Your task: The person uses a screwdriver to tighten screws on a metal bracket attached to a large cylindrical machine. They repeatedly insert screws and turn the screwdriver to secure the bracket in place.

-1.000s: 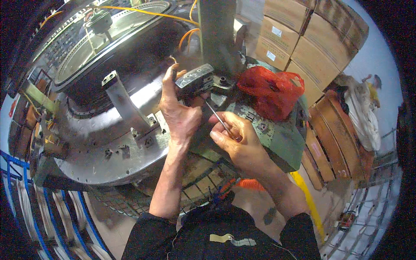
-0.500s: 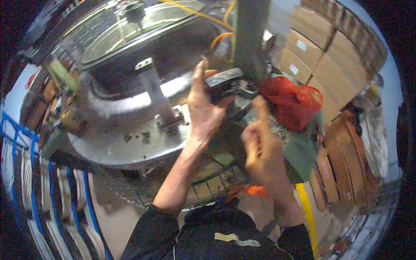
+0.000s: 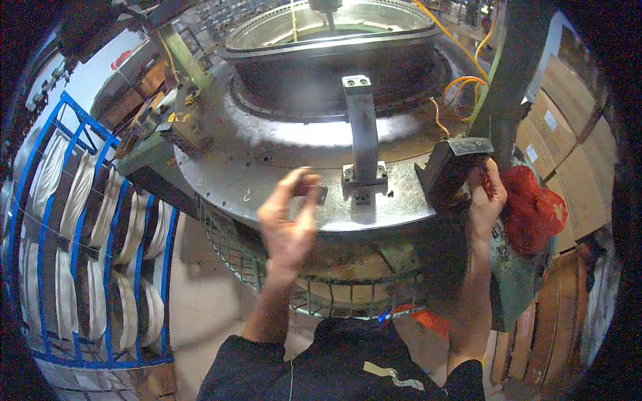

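Note:
My left hand (image 3: pixel 289 224) is over the front of the round metal machine table (image 3: pixel 221 180), left of an upright metal bracket (image 3: pixel 364 134). Its thumb and fingers curl toward each other around a small dark thing, too blurred to name. At the table's right front edge, my right hand (image 3: pixel 487 200) is against the right side of a dark box (image 3: pixel 447 175) with a light metal top plate. Its fingers are bent, and what they grip there is hidden. A red mesh bag (image 3: pixel 531 210) hangs just right of that hand.
A large ring-shaped machine part (image 3: pixel 328 50) rises behind the bracket. Orange cables (image 3: pixel 465 80) run beside a green post (image 3: pixel 511 67). To the left stands a blue rack (image 3: pixel 43 244) with white rolls. Cardboard boxes (image 3: pixel 555 127) are stacked at the right. A wire guard (image 3: pixel 334 294) curves below the table.
The view has swung left, so the table sits further right. My left hand has left the dark box for the table's front; my right hand has come up to the box's side.

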Tool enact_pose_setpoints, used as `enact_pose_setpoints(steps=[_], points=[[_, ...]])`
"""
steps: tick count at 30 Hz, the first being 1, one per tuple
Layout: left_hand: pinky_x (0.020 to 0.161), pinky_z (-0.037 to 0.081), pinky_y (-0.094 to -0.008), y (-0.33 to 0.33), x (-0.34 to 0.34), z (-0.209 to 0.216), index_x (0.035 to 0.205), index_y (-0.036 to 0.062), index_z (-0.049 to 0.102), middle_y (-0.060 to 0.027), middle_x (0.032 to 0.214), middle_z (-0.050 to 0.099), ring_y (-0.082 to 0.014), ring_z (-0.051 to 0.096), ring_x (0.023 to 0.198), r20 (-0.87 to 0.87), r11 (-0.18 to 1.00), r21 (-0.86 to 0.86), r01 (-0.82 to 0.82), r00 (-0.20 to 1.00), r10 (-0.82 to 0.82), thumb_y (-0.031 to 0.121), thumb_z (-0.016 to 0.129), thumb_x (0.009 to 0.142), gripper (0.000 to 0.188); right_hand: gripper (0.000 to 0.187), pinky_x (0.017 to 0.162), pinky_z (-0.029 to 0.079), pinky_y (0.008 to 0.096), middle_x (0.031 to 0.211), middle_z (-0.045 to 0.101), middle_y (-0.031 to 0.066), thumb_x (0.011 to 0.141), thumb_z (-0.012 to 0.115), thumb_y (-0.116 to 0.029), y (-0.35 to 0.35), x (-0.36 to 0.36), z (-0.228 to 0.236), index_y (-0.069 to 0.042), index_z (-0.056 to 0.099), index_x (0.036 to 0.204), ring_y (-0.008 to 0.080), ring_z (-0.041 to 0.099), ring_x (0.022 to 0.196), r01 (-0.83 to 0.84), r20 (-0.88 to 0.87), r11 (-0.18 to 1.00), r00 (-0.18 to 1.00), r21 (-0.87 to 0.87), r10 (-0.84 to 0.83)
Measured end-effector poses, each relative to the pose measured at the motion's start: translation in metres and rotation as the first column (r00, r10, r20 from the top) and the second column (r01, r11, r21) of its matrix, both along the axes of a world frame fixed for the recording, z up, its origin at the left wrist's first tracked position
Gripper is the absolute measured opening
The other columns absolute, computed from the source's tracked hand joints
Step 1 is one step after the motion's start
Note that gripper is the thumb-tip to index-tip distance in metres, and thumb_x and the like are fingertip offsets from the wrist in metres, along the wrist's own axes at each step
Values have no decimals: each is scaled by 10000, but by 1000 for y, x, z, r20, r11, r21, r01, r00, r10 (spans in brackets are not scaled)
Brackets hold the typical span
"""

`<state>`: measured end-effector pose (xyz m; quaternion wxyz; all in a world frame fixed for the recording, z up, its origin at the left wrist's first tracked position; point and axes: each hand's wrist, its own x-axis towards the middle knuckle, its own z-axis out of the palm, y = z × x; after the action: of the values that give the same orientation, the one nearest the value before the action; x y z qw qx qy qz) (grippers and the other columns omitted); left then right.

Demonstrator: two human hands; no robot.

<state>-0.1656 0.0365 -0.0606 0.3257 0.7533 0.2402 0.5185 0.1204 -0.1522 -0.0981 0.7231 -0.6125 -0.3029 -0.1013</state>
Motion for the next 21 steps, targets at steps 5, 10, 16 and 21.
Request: enact_pose_setpoints(steps=[5, 10, 16, 21], points=[[927, 570, -327, 56, -50, 0, 1274, 24, 690, -86, 1076, 784, -157, 730, 1027, -96, 972, -192, -132, 989, 116, -72, 679, 938, 350, 218, 956, 529, 372, 1127, 723, 133, 968, 601, 39, -22, -54, 23, 30, 702, 1162, 270, 684, 1039, 446, 385, 891, 840, -86, -383], [866, 603, -348, 69, -41, -2, 1302, 65, 679, -145, 1094, 749, -215, 750, 975, -268, 997, -62, -52, 963, 34, -21, 759, 877, 441, 262, 695, 547, 361, 886, 696, 127, 819, 660, 56, -4, -106, 35, 8, 729, 1067, 258, 658, 764, 49, 622, 985, 780, -165, 66], [807, 625, -353, 74, -28, -3, 1258, 52, 676, -116, 1003, 714, -220, 753, 909, -310, 999, -45, 16, 950, -30, -88, 791, 786, 506, 279, 658, 526, 364, 890, 699, 139, 732, 727, 119, 5, -128, 31, 3, 738, 985, 296, 666, 744, -80, 555, 954, 798, -289, 235], [798, 620, -323, 72, -32, -5, 1235, 50, 679, -88, 987, 731, -170, 740, 906, -265, 997, -44, 71, 961, -80, -115, 785, 777, 498, 211, 680, 537, 374, 903, 706, 134, 792, 741, 90, 0, -132, 26, -1, 734, 983, 304, 682, 767, -79, 470, 939, 850, -336, 240]])
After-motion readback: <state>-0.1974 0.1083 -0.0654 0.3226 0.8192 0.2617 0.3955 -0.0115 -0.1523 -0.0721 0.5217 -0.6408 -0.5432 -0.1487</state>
